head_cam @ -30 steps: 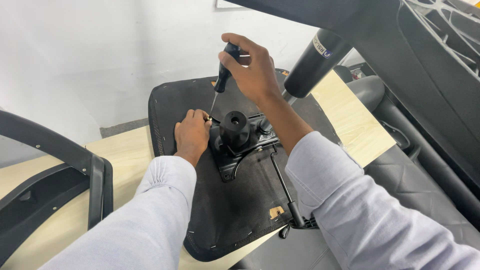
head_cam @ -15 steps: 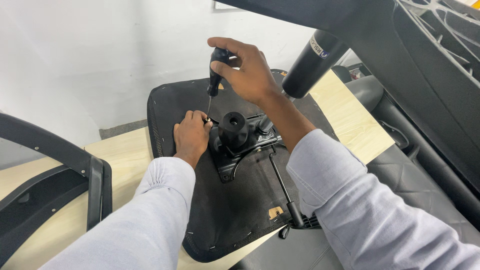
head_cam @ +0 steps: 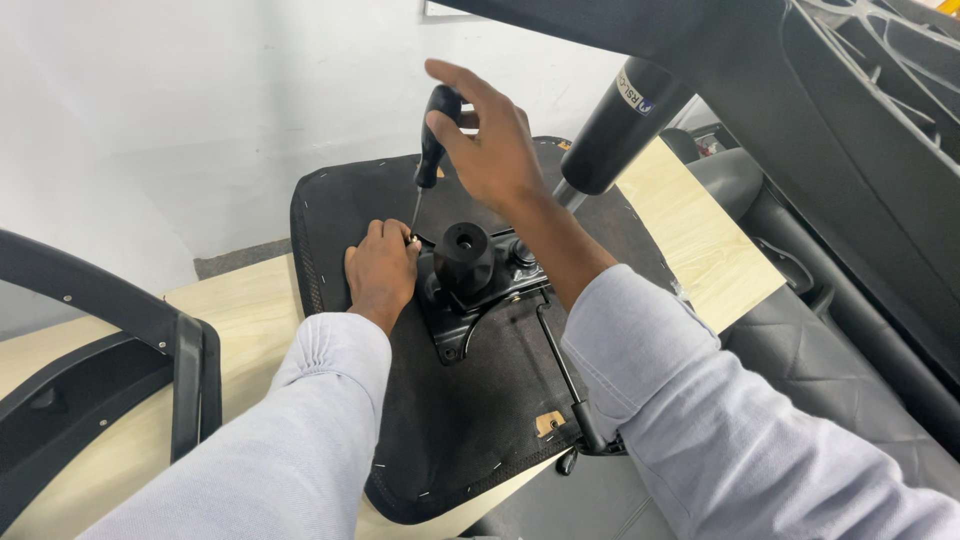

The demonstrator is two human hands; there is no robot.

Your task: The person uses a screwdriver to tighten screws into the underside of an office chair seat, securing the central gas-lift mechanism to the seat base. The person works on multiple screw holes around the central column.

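Black screwdriver (head_cam: 433,140) in half-curled right-hand fingers (head_cam: 455,95) (left hand (head_cam: 382,272) at tip)

Right hand (head_cam: 490,140) holds screwdriver (head_cam: 432,150) over chair mechanism (head_cam: 470,280).

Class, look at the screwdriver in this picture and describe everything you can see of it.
The screwdriver has a thick black handle, seemingly plastic or rubber, and a thin bare metal shaft. It stands nearly upright, tip down, handle leaning slightly right. The right hand grips the handle top with fingers curled round it. The tip meets the edge of the black metal mechanism plate on the upturned chair seat, right by the left hand's fingertips. The tip itself is too small to make out.
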